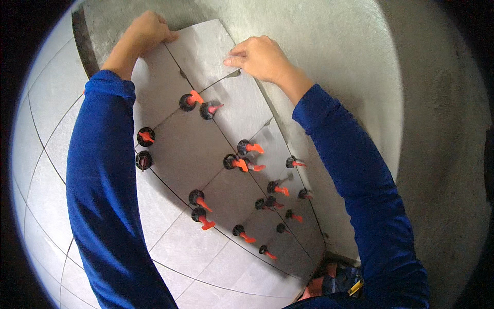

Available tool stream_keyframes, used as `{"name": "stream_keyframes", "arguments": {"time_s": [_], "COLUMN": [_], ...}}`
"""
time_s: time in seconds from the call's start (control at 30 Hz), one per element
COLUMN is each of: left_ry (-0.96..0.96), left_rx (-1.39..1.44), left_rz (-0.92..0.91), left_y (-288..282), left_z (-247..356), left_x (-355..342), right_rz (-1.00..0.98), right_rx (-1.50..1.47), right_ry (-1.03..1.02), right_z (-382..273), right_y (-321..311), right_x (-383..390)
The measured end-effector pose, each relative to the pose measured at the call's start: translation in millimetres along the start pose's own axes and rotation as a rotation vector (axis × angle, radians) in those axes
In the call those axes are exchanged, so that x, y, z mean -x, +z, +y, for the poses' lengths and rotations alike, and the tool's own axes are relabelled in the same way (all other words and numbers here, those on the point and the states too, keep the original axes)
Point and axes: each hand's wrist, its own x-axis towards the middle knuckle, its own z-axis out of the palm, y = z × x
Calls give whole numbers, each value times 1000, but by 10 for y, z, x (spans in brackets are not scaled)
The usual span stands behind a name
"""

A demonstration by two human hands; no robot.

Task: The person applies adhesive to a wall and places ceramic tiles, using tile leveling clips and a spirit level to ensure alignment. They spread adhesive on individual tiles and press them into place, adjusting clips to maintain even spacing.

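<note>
Apparently, a grey tile (206, 49) is being set at the top of a tiled patch, beside bare concrete (329, 56). The left hand (150, 31), fingers curled narrow, touches its upper left corner; the right hand (262, 57), thumb and finger close together, is at its right edge. Whether they grip or press, I cannot tell. Tabs (234, 74) in its joints lack red knobs (195, 97); the next move likely calls for even alignment.

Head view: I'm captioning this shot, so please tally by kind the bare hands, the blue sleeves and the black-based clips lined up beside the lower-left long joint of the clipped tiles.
Left hand and right hand: 2
Blue sleeves: 2
Black-based clips beside that joint: 6
Total: 10
</note>
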Motion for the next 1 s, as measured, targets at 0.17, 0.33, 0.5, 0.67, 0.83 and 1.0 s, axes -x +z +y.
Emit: {"name": "stream_keyframes", "arguments": {"time_s": [0.17,0.33,0.5,0.67,0.83,1.0], "left_ry": [126,115,-83,-93,-38,227], "left_rx": [-150,-44,-87,-100,-104,-157], "left_rz": [29,16,70,157,299,258], "left_y": [53,26,16,-91,-396,-975], "left_z": [-53,-66,61,125,74,316], "left_x": [-74,-33,136,360,627,792], "right_rz": [36,2,94,198,233,186], "right_rx": [31,72,-47,-113,-273,-347], "right_ry": [-81,88,262,308,367,346], "right_z": [84,4,-167,-269,-418,-496], "right_y": [51,112,346,460,411,353], "right_x": [33,410,731,664,651,631]}}
